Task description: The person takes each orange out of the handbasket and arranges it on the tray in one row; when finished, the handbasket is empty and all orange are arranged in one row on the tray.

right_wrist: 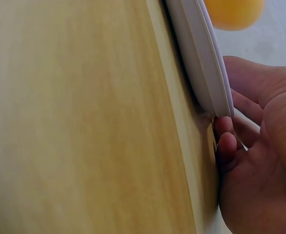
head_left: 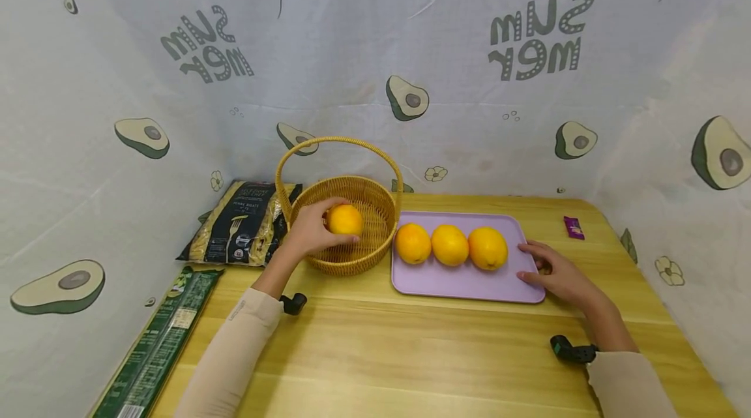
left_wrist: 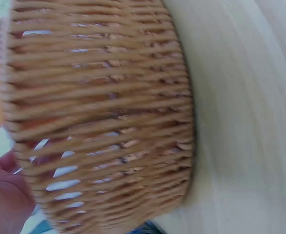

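My left hand [head_left: 319,229] holds an orange [head_left: 345,219] between thumb and fingers, over the inside of a round wicker basket [head_left: 352,267] with a tall arched handle. In the left wrist view, the basket wall [left_wrist: 109,107] hides most of the orange and fingers. Three more oranges sit in a row on a lilac tray [head_left: 463,285], right of the basket. My right hand [head_left: 560,274] holds the tray's right edge. In the right wrist view, the thumb lies over the tray rim [right_wrist: 216,73] and curled fingers [right_wrist: 227,145] are at its edge.
A black penne pasta bag [head_left: 243,225] lies left of the basket. In front of it, a long green package [head_left: 161,346] runs along the table's left side. A small purple wrapped sweet [head_left: 574,227] lies beyond the tray at right. Patterned cloth [head_left: 469,164] hangs around the table.
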Motion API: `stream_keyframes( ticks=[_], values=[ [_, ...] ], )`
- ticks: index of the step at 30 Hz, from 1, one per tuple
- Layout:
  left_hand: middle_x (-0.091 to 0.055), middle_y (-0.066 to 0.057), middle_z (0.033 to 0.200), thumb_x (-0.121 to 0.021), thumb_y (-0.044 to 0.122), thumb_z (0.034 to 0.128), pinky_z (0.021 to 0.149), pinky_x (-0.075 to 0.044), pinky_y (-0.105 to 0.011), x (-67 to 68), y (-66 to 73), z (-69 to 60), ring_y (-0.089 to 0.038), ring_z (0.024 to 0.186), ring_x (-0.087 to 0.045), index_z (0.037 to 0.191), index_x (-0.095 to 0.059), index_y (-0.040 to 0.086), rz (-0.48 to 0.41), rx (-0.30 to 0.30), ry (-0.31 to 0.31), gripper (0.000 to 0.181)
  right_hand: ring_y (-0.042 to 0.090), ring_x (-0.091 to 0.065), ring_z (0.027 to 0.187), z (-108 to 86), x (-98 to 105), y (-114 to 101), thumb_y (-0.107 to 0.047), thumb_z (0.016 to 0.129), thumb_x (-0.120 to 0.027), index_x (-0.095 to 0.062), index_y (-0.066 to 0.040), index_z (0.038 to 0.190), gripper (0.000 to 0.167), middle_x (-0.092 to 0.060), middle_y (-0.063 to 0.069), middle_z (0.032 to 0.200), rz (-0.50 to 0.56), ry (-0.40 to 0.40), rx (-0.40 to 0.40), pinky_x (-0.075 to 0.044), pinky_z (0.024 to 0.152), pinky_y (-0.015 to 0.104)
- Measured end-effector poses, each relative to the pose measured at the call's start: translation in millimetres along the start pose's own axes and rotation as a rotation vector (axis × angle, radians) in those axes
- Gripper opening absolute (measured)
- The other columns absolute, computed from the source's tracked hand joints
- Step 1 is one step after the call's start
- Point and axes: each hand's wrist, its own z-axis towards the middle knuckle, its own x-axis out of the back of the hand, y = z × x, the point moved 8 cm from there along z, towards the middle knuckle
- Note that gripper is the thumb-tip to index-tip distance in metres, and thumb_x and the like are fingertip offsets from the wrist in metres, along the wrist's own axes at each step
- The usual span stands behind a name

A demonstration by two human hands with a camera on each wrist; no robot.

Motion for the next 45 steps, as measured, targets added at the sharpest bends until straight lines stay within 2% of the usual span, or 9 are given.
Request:
stream_keyframes(
  ticks=[4,7,11,22,26,30,36,40,45],
  values=[
    [-0.065,-0.001,0.131,-0.090,0.058,0.0700,0.082,-0.059,-0.040,7.0,18.1,-5.6,-0.022,0.105,-0.064,0.141,-0.061,0.030,-0.039,-0.049,0.063,0.081,0.029,-0.047,0.104,-2.8,3,1,-0.039,0.097,-0.071,-0.041,-0.002,0.156,0.076,-0.032,0.032,0.159,-0.027,0.014,-0.002,-0.043,0.084,0.032],
    [-0.064,0.000,0.129,-0.090,0.059,0.0693,0.081,-0.058,-0.037,10.2,35.0,-8.0,-0.020,0.105,-0.063,0.140,-0.062,0.034,-0.066,-0.099,0.099,0.079,0.020,-0.046,0.092,-5.9,7,-1,-0.032,0.097,-0.072,-0.042,0.000,0.154,0.072,-0.052,0.026,0.137,-0.001,0.025,0.010,-0.040,0.073,0.023],
    [-0.065,0.002,0.126,-0.091,0.055,0.0697,0.082,-0.058,-0.034,8.7,59.8,-7.6,-0.017,0.105,-0.063,0.138,-0.063,0.036,-0.095,-0.178,0.106,0.076,0.017,-0.046,0.088,-8.4,8,-2,-0.024,0.099,-0.069,-0.041,0.001,0.154,0.067,-0.055,0.013,0.109,0.037,0.022,0.026,-0.039,0.070,0.021],
    [-0.066,0.006,0.123,-0.090,0.055,0.0699,0.083,-0.058,-0.033,-21.0,126.1,13.6,-0.011,0.106,-0.061,0.137,-0.065,0.036,-0.157,-0.298,0.032,0.074,0.014,-0.043,0.092,-9.9,9,-2,-0.015,0.102,-0.063,-0.041,0.001,0.155,0.059,-0.050,0.012,0.111,0.075,0.033,0.056,-0.037,0.071,0.023],
    [-0.066,0.010,0.126,-0.090,0.055,0.0706,0.084,-0.059,-0.033,-41.4,150.9,26.2,-0.007,0.107,-0.060,0.137,-0.064,0.040,-0.207,-0.344,0.001,0.073,0.011,-0.043,0.089,-10.5,9,-1,-0.013,0.101,-0.063,-0.043,0.002,0.154,0.058,-0.051,0.016,0.115,0.083,0.051,0.076,-0.036,0.070,0.024],
    [-0.063,0.013,0.137,-0.089,0.053,0.0738,0.088,-0.057,-0.023,-68.5,174.2,41.7,-0.004,0.116,-0.059,0.140,-0.061,0.037,-0.250,-0.373,-0.076,0.074,0.011,-0.044,0.088,-10.5,8,-1,-0.013,0.100,-0.065,-0.042,0.002,0.154,0.060,-0.054,0.020,0.122,0.086,0.052,0.079,-0.037,0.070,0.023],
    [-0.061,0.014,0.139,-0.087,0.056,0.0759,0.096,-0.054,-0.023,-108.1,201.1,64.6,-0.004,0.117,-0.060,0.143,-0.057,0.034,-0.271,-0.339,-0.187,0.077,0.015,-0.047,0.087,-7.3,4,-2,-0.022,0.099,-0.070,-0.038,-0.001,0.157,0.070,-0.057,0.015,0.114,0.130,0.024,0.043,-0.040,0.070,0.022],
    [-0.062,0.014,0.134,-0.088,0.056,0.0739,0.092,-0.054,-0.023,-135.3,216.7,75.1,-0.004,0.111,-0.059,0.144,-0.056,0.035,-0.253,-0.330,-0.232,0.080,0.017,-0.048,0.088,-7.0,3,1,-0.024,0.097,-0.072,-0.037,-0.001,0.158,0.073,-0.058,0.015,0.114,0.130,0.011,0.035,-0.041,0.071,0.022],
    [-0.062,0.012,0.135,-0.089,0.055,0.0730,0.090,-0.052,-0.018,-170.9,232.2,84.4,-0.005,0.113,-0.059,0.144,-0.053,0.031,-0.199,-0.324,-0.269,0.083,0.018,-0.047,0.086,-7.8,3,1,-0.025,0.097,-0.072,-0.049,-0.003,0.146,0.058,-0.054,0.013,0.106,0.124,0.009,0.052,-0.040,0.068,0.025]
  ],
)
